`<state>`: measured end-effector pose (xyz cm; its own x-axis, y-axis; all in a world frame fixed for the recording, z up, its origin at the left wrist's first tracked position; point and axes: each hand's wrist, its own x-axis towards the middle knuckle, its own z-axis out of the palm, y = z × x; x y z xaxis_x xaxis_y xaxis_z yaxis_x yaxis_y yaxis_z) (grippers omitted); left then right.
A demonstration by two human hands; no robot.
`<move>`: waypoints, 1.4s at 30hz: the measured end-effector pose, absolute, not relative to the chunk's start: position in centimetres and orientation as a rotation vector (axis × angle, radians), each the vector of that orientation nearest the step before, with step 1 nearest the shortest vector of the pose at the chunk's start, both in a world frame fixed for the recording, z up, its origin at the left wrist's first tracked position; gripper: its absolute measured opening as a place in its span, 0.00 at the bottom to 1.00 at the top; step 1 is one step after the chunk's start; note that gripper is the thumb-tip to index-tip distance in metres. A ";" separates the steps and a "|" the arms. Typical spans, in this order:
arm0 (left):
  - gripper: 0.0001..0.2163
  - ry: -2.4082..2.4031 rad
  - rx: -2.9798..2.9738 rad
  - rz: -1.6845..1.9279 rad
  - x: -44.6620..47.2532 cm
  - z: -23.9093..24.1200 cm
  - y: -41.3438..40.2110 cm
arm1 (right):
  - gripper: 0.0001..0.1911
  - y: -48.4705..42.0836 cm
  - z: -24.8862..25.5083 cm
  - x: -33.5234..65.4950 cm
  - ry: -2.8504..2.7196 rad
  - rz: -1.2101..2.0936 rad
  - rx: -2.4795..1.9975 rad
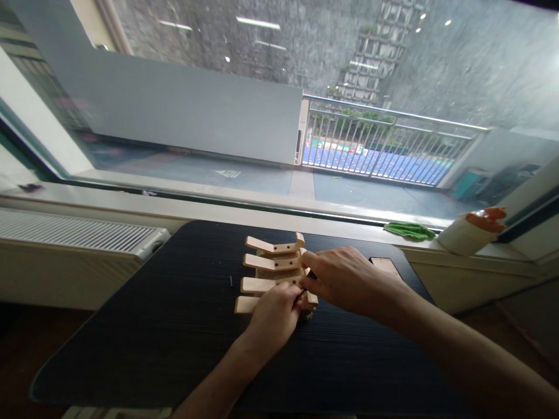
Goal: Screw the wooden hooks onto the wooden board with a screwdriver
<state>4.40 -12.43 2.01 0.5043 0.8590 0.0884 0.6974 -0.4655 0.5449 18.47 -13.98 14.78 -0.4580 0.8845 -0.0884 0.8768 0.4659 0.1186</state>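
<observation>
A pale wooden rack [279,273] lies on the black table, with several angled wooden hooks side by side on a backing strip. Dark holes or screw heads dot the hooks. My right hand [340,273] is closed around a thin dark tool [311,274], which slants down to the rack's right side; its exact kind is unclear. Across the nearer hooks rests my left hand [279,311], its fingertips pinched together by the tool's lower end. Whatever sits between those fingertips is hidden. A small dark pin or screw [231,281] lies left of the rack.
The black table [144,326] stands against a window sill [209,209]. A phone-like flat object [385,266] lies beyond my right forearm. On the sill are a green cloth [409,231] and a white bottle with an orange top [469,233]. A radiator [78,235] is at left.
</observation>
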 end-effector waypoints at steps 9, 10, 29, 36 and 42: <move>0.07 1.294 2.289 0.462 4.5 2.1 -12.4 | 0.06 -14.2 15.0 18.6 2.684 0.079 1.437; 0.07 1.286 2.297 0.472 4.5 2.0 -12.4 | 0.06 -14.0 14.7 18.5 2.666 0.094 1.433; 0.06 1.289 2.329 0.489 4.4 1.9 -12.4 | 0.04 -14.6 15.8 18.8 2.719 -0.013 1.379; 0.06 1.312 2.318 0.480 4.4 2.0 -12.4 | 0.10 -13.9 14.3 17.9 2.630 0.156 1.447; 0.06 1.259 2.329 0.523 4.3 1.8 -12.3 | 0.09 -14.4 14.8 18.6 2.682 0.063 1.485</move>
